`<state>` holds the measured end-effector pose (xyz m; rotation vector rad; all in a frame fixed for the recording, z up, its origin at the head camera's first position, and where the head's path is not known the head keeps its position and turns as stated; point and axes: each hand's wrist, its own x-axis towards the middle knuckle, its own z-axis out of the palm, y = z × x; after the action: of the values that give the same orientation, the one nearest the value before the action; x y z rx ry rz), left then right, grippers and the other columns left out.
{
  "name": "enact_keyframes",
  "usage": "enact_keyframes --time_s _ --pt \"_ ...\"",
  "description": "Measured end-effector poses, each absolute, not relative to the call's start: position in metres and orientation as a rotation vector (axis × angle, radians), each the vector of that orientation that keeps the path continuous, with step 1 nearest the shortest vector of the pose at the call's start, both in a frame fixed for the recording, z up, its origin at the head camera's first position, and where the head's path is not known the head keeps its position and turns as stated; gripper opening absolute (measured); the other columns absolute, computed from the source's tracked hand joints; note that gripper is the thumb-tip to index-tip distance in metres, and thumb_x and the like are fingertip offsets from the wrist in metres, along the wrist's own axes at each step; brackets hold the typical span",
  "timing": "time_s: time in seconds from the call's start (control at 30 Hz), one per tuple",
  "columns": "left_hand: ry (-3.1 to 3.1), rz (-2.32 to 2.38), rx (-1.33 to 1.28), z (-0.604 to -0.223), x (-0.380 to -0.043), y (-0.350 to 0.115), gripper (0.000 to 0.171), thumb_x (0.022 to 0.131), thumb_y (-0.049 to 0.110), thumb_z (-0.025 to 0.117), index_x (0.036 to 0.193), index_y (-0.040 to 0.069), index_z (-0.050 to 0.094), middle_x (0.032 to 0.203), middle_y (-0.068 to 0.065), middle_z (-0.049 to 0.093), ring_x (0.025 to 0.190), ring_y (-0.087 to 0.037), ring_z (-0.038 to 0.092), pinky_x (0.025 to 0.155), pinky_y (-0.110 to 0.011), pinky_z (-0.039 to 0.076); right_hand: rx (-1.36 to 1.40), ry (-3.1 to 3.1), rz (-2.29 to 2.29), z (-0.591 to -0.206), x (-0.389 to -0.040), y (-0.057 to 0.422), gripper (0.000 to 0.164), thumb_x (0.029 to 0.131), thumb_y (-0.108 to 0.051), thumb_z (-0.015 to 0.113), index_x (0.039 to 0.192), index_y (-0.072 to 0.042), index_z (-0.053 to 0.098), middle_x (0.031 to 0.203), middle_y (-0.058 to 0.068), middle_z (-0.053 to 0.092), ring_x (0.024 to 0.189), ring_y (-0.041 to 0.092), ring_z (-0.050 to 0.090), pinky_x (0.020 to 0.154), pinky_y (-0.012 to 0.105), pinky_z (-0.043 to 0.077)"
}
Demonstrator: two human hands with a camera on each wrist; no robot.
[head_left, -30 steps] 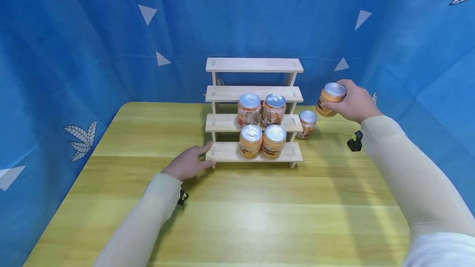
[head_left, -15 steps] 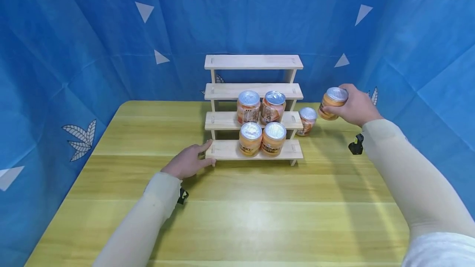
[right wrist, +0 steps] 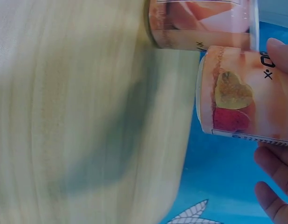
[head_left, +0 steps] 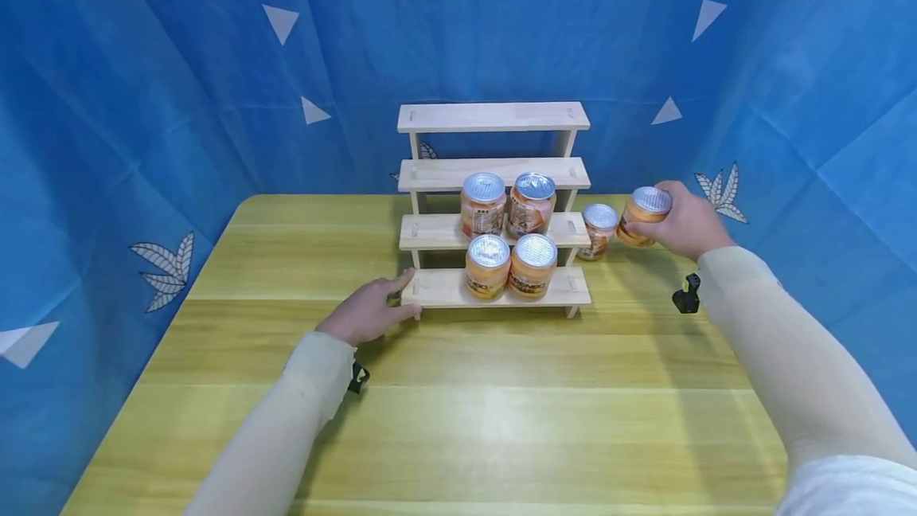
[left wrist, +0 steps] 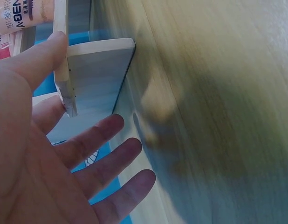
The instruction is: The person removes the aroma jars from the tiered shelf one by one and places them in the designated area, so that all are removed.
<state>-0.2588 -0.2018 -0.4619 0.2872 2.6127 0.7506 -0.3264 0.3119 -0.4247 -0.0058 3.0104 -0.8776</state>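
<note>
In the head view my right hand (head_left: 689, 221) holds an orange can (head_left: 634, 227) with a silver lid by its sides, fingers and thumb around it. That can is upright at the table's back right, beside a second can (head_left: 594, 244). The right wrist view shows the held can (right wrist: 242, 95) close to the other can (right wrist: 200, 23); I cannot tell whether its base touches the table. My left hand (head_left: 367, 311) pinches the left end of the lowest board of a wooden step shelf (head_left: 437, 289) between thumb and index finger. Its other fingers (left wrist: 118, 156) are spread.
Two cans stand on the lowest step, including a left one (head_left: 488, 267); two more, including another left one (head_left: 483, 205), stand one step up. Blue cloth (head_left: 473, 22) hangs behind and beside the wooden table (head_left: 487, 420).
My right hand has lowered the held can toward the table, beside the second can. The left hand keeps its place on the shelf.
</note>
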Motion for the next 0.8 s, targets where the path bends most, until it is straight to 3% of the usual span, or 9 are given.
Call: enact_keyframes --time_s 0.4,0.63,0.8 --pt "2.62 0.739 0.284 -0.46 -0.26 -0.201 0.079 0.097 0.053 0.062 0.161 0.036 0.017 0.159 -0.024 0.032 0.141 -0.037 0.041 0.115 -0.056 0.033 -0.03 3.039 -0.863 -0.44 -0.329 0.315 0.089 0.083 -0.054 0.079 0.141 0.003 0.042 0.126 0.029 0.055 0.11 0.048 0.056 0.085 0.062 0.048" --pt "2.61 0.75 0.276 -0.46 -0.26 -0.2 0.079 0.097 0.053 0.062 0.16 0.039 0.016 0.16 -0.023 0.031 0.14 -0.037 0.042 0.115 -0.056 0.033 -0.012 3.009 -0.874 -0.452 -0.328 0.316 0.096 0.083 -0.052 0.079 0.148 0.004 0.035 0.132 0.032 0.051 0.117 0.051 0.052 0.093 0.066 0.045" --pt "2.613 0.753 0.247 -0.46 -0.259 -0.2 0.08 0.096 0.052 0.064 0.16 0.037 0.018 0.159 -0.023 0.032 0.127 -0.033 0.053 0.113 -0.055 0.035 -0.014 3.003 -0.887 -0.459 -0.328 0.315 0.097 0.082 -0.053 0.079 0.147 0.004 0.035 0.132 0.032 0.052 0.116 0.051 0.053 0.092 0.065 0.045"
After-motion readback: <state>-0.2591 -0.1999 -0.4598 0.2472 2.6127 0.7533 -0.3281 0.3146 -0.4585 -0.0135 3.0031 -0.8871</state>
